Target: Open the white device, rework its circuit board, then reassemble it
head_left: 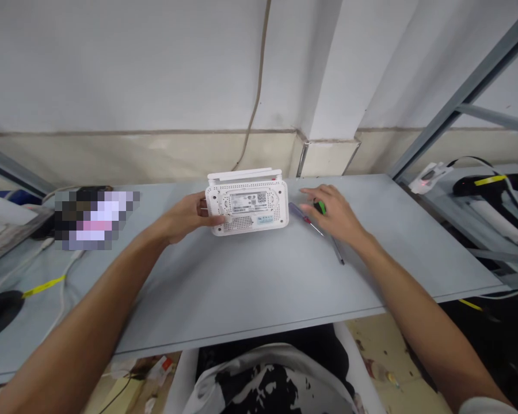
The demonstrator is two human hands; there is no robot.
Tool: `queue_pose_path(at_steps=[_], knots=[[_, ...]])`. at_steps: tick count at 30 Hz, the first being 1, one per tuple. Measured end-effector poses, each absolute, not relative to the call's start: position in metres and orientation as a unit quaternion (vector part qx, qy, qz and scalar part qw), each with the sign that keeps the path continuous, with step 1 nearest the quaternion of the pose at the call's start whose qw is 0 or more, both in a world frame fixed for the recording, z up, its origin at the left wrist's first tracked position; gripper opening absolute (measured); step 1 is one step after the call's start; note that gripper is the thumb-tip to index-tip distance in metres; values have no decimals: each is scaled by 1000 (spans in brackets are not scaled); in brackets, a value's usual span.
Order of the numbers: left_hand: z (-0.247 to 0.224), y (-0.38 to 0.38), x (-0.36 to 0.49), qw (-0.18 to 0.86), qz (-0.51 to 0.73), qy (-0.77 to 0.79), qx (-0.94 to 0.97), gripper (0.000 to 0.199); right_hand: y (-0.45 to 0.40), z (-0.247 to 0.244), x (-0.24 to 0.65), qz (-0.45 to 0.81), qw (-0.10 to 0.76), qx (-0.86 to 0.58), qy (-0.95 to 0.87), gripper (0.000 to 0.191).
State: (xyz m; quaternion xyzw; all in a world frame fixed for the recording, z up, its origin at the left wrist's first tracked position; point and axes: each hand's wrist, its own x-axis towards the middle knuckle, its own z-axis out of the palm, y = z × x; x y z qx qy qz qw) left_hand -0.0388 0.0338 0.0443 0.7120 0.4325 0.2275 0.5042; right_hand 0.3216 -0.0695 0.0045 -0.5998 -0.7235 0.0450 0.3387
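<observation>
A white router (247, 208) is tipped up over the table, its vented underside with a printed label facing me and its antennas folded along the top edge. My left hand (185, 218) grips its left end, thumb across the front. Just right of the router, my right hand (330, 210) hovers with fingers apart over two screwdrivers. One screwdriver (304, 217) has a clear purplish handle with a red collar; the other screwdriver (320, 207) has a green and black handle, partly hidden under the hand. Whether the fingers touch either handle, I cannot tell.
The grey table (242, 287) meets a wall with a hanging cable (259, 86). To the left lie a blurred-out device (99, 221), white cables and a black round object (2, 313). A metal frame post (457, 98) and a white power socket (429, 175) stand right.
</observation>
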Motion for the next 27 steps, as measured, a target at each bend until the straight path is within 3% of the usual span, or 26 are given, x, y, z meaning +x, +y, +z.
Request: queue_pose_path(at_steps=[3, 6, 17, 20, 24, 27], knots=[[46, 34, -40, 516, 225, 444, 697, 58, -56, 0, 349, -5, 312, -666, -677, 32], [46, 31, -38, 525, 209, 468, 680, 57, -33, 0, 370, -2, 276, -709, -649, 33], [55, 9, -23, 547, 119, 475, 679, 50, 49, 17, 372, 60, 106, -717, -686, 18], [54, 6, -19, 549, 111, 477, 677, 50, 46, 18, 370, 54, 101, -708, -697, 23], [48, 6, -19, 544, 118, 480, 678, 47, 35, 21, 363, 51, 120, -667, -733, 44], [47, 5, -19, 526, 125, 489, 685, 44, 33, 22, 358, 48, 129, -641, -755, 40]])
